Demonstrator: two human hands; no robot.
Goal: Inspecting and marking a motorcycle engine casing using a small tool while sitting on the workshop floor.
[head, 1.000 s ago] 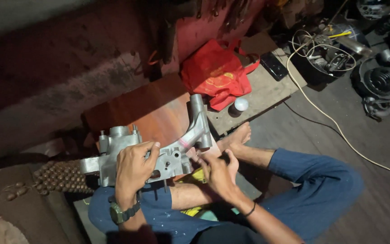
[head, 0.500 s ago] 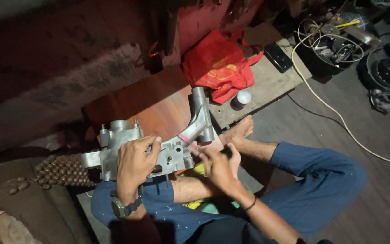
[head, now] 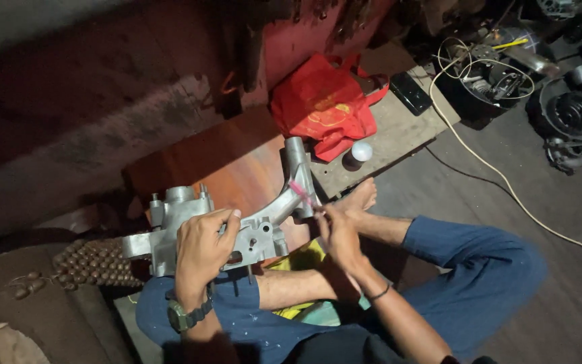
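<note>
A large grey cast-metal engine housing [head: 170, 226] with a long curved arm [head: 294, 175] rests over my lap. My left hand [head: 203, 246], with a wristwatch, grips the housing's middle from above. My right hand [head: 337, 232] is closed on a thin pink stick-like tool [head: 302, 193], whose tip touches the arm of the housing. I sit cross-legged on the floor in blue trousers, one bare foot [head: 362, 195] showing by the arm.
A red cloth bag [head: 325, 108], a dark phone [head: 410, 92] and a small white-capped bottle [head: 358, 154] lie on a wooden board. A white cable [head: 506, 182] crosses the floor. Motor parts and wires crowd the upper right. A beaded mat [head: 95, 263] lies at left.
The view has shifted slightly. My right hand has brought the pink tool up onto the housing's arm. My left hand keeps its grip.
</note>
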